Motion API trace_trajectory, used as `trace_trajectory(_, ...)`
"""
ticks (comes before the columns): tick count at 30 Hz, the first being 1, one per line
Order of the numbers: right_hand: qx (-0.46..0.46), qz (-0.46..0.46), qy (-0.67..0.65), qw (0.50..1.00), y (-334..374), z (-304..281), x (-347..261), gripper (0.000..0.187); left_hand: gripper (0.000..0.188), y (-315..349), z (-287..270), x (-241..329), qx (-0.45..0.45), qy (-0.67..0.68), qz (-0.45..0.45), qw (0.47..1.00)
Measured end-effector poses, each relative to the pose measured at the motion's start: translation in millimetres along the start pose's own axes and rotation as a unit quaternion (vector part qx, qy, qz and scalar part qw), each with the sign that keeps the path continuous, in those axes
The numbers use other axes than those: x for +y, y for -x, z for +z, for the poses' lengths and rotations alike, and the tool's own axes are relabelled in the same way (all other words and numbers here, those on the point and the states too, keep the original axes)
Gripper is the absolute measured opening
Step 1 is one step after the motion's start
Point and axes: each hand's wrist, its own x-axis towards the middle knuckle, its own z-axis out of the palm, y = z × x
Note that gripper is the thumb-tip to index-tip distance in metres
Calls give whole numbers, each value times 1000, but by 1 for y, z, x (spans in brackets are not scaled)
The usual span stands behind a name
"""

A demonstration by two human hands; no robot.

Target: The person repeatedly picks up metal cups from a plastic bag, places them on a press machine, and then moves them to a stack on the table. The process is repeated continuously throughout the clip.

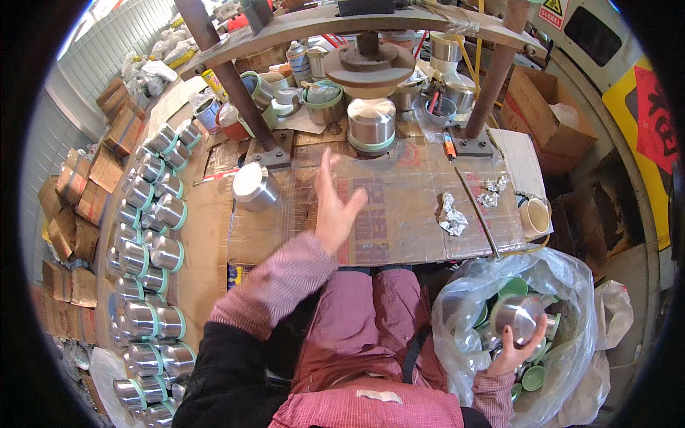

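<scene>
My left hand (335, 207) reaches over the cardboard-covered table with its fingers apart and nothing in them. Left of it a steel canister (255, 187) sits by the press post. Beyond my fingertips another shiny canister (372, 123) with a pale green rim stands beneath the round press head (369, 65). Down at the right, my right hand (515, 351) grips a rounded steel cup (519, 319), slightly blurred, above the clear plastic bag (457, 303). Inside that bag lie several metal pieces with green insides.
Rows of steel canisters (168, 253) with green bands line the table's left side. A metal rod (474, 207) and crumpled foil (452, 215) lie at the right, near a paper cup (535, 217). Two press posts (246, 107) rise from the table. Cardboard boxes (546, 118) stand on both sides.
</scene>
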Motion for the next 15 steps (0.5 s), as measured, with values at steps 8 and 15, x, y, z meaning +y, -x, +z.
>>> trace_trajectory(8,43,-93,380,919,22,-116,96,59,56,132,-21,55,-88,75,-9,993)
trace_trajectory(15,-96,-144,278,945,14,-62,73,26,14,181,-35,43,-74,81,-19,994)
